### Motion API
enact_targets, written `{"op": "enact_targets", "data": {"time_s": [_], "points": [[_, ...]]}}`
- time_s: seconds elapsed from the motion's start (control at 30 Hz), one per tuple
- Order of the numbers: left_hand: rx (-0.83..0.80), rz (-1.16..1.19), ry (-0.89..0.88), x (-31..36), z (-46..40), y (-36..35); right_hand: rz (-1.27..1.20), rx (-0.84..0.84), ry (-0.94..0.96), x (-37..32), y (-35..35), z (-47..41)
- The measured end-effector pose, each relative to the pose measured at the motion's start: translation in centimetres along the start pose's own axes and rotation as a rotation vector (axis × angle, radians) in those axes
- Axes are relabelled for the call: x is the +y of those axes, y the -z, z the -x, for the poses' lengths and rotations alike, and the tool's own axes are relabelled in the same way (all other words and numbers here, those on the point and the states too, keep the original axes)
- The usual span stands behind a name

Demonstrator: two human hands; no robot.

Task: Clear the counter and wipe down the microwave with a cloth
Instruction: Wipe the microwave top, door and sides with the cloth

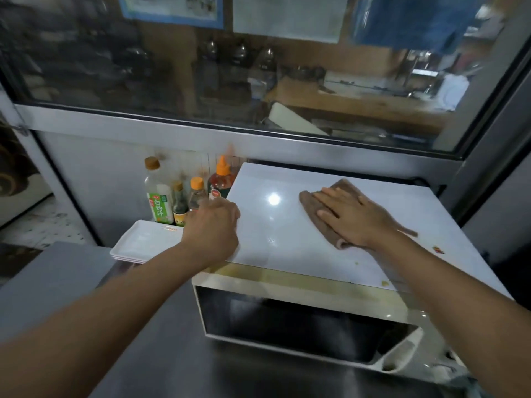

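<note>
Head view: sauce bottles (184, 196) beside microwave (287, 225)

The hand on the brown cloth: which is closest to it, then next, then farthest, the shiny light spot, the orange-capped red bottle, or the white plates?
From the right hand:
1. Light spot, just left on the microwave top.
2. Red bottle, behind the microwave's left corner.
3. White plates, far left on the counter.

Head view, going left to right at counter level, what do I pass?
White trays → green-label bottle → left hand on the microwave's edge → brown cloth → right hand flat on it.
</note>
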State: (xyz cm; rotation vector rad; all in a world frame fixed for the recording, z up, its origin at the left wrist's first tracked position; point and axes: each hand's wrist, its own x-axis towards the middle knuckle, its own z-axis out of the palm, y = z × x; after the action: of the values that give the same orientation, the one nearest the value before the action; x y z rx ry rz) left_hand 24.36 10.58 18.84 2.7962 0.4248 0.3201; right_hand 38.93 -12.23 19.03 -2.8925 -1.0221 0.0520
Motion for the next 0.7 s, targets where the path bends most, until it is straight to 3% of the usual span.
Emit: {"op": "enact_targets", "data": {"time_s": [0.2, 0.27, 0.4, 0.5, 0.6, 0.7], "points": [[-0.077, 0.042, -0.132, 4.9, 0.3, -1.7, -0.05, 0.003, 0.241, -0.7, -2.4, 6.4], [-0.095, 0.007, -0.155, 6.4, 0.3, -2.6, -0.056, 0.005, 0.209, 1.6, -1.9, 7.5], [-0.072, -0.022, -0.115, 7.2, 0.6, -3.3, -0.085, -0.008, -0.028, 7.0, -0.1, 6.4], [-0.065, -0.024, -0.08, 7.6, 0.8, -3.1, -0.046, -0.003, -0.092, 7.3, 0.1, 5.6], [-0.043, -0.098, -0.063, 9.0, 1.3, -3.4, -0.075, 0.003, -0.05, 5.8, -1.0, 8.0], [-0.027, -0.029, -0.108, 11.4, 2.1, -4.2, -0.073, 0.056, 0.097, 5.8, -2.1, 12.2]]}}
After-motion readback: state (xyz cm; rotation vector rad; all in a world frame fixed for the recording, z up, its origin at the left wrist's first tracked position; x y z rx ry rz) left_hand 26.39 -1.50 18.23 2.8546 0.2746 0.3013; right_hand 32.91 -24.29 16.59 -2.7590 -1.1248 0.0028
